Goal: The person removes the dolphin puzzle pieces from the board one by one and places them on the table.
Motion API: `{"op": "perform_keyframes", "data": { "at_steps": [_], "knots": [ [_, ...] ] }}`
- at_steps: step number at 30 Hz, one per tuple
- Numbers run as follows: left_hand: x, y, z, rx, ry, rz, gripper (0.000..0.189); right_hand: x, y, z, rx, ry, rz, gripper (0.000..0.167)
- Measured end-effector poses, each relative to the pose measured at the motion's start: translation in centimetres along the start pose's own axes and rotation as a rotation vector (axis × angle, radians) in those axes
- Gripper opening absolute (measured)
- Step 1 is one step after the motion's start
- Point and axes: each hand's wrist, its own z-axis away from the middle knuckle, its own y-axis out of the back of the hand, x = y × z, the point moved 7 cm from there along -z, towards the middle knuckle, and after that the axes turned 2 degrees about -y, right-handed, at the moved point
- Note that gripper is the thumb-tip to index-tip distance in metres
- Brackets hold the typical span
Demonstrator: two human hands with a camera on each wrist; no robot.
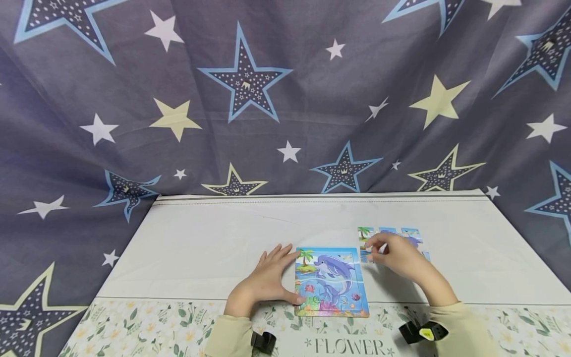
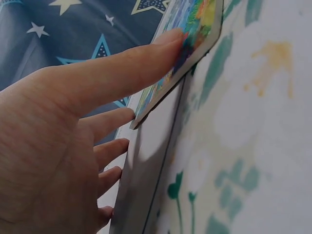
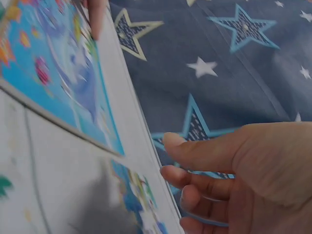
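Observation:
A dolphin-picture puzzle board (image 1: 336,270) with a blue border lies flat on the table. Spread along its left side, my left hand (image 1: 260,283) touches it with the thumb at the lower-left corner, fingers fairly straight. In the left wrist view that thumb lies over the board's edge (image 2: 197,36). To the board's right, my right hand (image 1: 401,255) hovers over several puzzle pieces (image 1: 410,231), set out in rows and partly hidden by it. In the right wrist view its fingers are loosely bent, thumb apart from them and nothing between, with some pieces (image 3: 139,195) below.
The white table (image 1: 214,233) has a flowered front strip (image 1: 147,322) with FLOWER lettering. A dark star-printed curtain (image 1: 285,119) hangs behind the table's back edge and along both sides. A black strap device (image 1: 263,342) sits on the left wrist, another (image 1: 421,331) on the right.

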Motion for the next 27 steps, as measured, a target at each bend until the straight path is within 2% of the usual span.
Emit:
{"op": "perform_keyframes", "data": {
  "at_steps": [10,15,27],
  "knots": [
    [0.5,-0.1,0.3,-0.045,0.006,0.007,0.115,-2.1,-3.6,-0.4,-0.100,0.014,-0.099,0.016],
    [0.4,0.0,0.3,-0.044,0.010,0.002,0.115,-3.5,-4.9,-0.2,-0.132,0.063,-0.092,0.015],
    [0.4,0.0,0.3,-0.055,0.027,0.012,0.112,-5.7,-8.3,0.4,-0.201,0.079,-0.066,0.017]
  ]
}}
